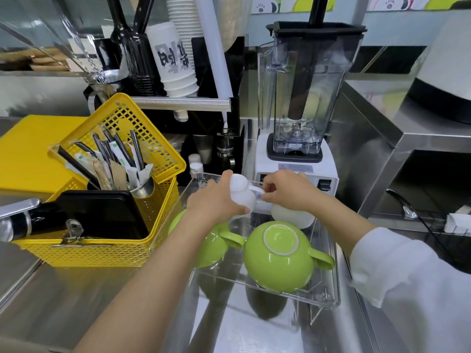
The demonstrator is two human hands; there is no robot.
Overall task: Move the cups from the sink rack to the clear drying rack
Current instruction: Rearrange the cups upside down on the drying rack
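Note:
A clear drying rack (pixel 331 296) stands on the steel counter in front of me. Two green cups lie upside down in it: one at the front right (pixel 280 256) with its handle pointing right, and one partly under my left forearm (pixel 216 243). A white cup (pixel 293 216) rests upside down at the back right. Above the rack's back part I hold another white cup (pixel 242 191), tilted. My left hand (pixel 214 202) wraps its body, and my right hand (pixel 288 191) pinches its handle. The sink rack is not in view.
A yellow basket (pixel 102 250) with straws, a steel cup and a black tray sits just left of the rack. A blender (pixel 300 138) stands directly behind it. A steel shelf unit (pixel 382 149) rises on the right. Cup stacks and dispensers hang above at the back.

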